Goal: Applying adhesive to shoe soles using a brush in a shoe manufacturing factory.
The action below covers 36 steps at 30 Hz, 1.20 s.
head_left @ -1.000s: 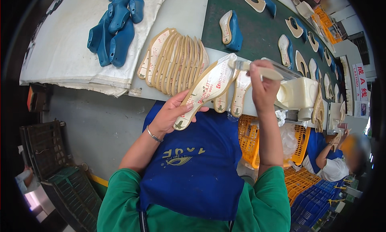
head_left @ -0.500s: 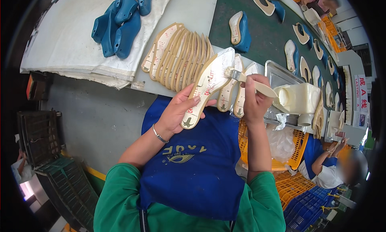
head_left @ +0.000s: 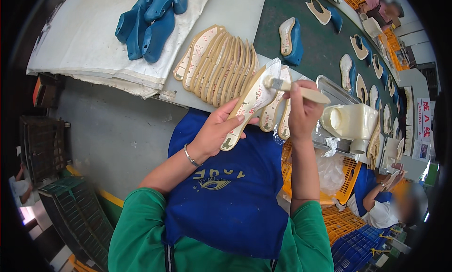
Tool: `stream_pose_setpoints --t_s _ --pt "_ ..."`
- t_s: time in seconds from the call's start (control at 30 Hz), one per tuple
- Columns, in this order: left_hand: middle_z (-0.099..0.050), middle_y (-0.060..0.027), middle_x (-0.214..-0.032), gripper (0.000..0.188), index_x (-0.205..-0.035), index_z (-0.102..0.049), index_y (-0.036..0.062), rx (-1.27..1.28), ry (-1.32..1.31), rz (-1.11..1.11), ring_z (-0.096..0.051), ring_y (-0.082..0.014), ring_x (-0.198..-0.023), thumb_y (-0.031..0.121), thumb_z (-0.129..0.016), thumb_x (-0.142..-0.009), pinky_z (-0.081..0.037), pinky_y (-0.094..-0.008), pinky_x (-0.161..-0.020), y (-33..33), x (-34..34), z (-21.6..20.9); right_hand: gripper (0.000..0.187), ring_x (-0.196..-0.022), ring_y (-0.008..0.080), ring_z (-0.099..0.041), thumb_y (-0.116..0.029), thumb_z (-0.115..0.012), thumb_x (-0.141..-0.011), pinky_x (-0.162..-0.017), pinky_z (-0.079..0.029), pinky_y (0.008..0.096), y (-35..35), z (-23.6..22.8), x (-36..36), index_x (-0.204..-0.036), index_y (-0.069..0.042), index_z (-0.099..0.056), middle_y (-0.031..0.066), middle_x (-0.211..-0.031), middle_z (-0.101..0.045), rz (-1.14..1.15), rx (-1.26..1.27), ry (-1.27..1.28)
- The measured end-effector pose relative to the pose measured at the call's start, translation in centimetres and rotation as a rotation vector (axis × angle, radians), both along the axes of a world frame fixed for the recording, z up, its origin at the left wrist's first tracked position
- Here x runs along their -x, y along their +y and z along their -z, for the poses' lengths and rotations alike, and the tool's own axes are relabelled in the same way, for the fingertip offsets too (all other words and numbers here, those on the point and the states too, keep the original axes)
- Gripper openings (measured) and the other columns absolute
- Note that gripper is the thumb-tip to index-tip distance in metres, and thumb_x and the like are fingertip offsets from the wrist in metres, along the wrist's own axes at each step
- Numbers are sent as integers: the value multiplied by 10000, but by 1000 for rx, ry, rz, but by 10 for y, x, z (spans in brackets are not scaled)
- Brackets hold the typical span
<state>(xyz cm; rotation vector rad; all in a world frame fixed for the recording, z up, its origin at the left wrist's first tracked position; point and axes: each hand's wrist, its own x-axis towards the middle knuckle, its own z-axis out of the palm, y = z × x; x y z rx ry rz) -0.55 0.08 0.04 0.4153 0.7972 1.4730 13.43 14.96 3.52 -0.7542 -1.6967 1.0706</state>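
Observation:
My left hand (head_left: 220, 128) grips a shoe insole board (head_left: 254, 100) by its heel end, with its pale printed face up. In my right hand (head_left: 303, 113) is a flat brush (head_left: 306, 91) with a wooden handle, its bristles touching the wide front part of the board. Two more insole boards (head_left: 269, 113) lie behind it at the table edge, partly hidden. A fanned row of insole boards (head_left: 221, 67) rests on the table beyond my left hand. Right of my right hand, a cream plastic container (head_left: 353, 121) with a round opening sits on a metal tray (head_left: 325, 86).
Blue shoe lasts (head_left: 157, 39) lie piled on a white cloth (head_left: 89, 41) at far left. On the green conveyor belt (head_left: 268, 36) stand more lasts with insoles and uppers. An orange crate (head_left: 351, 175) holds plastic below the table. A co-worker (head_left: 383, 211) works at right.
The brush's bristles have shifted slightly up the board's front part. The whole view has moved a little, and the board remains in my left hand. The co-worker's hands have changed position.

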Motion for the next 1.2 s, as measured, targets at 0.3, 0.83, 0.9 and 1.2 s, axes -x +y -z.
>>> stream_pose_setpoints --t_s 0.3,0.83,0.9,1.2 --pt "-564 -63 -1332 529 -1490 -334 62 51 124 -48 -609 -146 -1130 112 -507 -993 -526 -213 -720 0 0 20 97 -621 279 -613 3 -705 -778 -573 -478 357 -48 -8 6 -820 -6 -618 109 -736 -632 -292 -471 -242" --pt "-546 -104 -1355 524 -1495 -315 53 37 73 -9 -606 -178 -1157 86 -475 -997 -547 -219 -706 2 7 17 82 -687 256 -648 -46 -708 -821 -605 -499 331 -22 -2 15 -858 -6 -647 120 -781 -650 -175 -402 -234" --pt "-546 -110 -1355 522 -1491 -319 52 88 83 -12 -612 -195 -1156 92 -482 -997 -550 -221 -708 2 9 21 107 -689 280 -651 -41 -725 -793 -611 -503 351 -41 -11 12 -858 -9 -647 120 -782 -654 -281 -380 -308" --pt "-567 -153 -1296 524 -1468 -315 -9 -31 2 83 -604 -250 -1174 78 -498 -984 -584 -248 -728 1 13 13 128 -611 118 -589 -125 -659 -908 -564 -459 267 55 -4 13 -850 -16 -629 68 -750 -647 140 -181 -289"
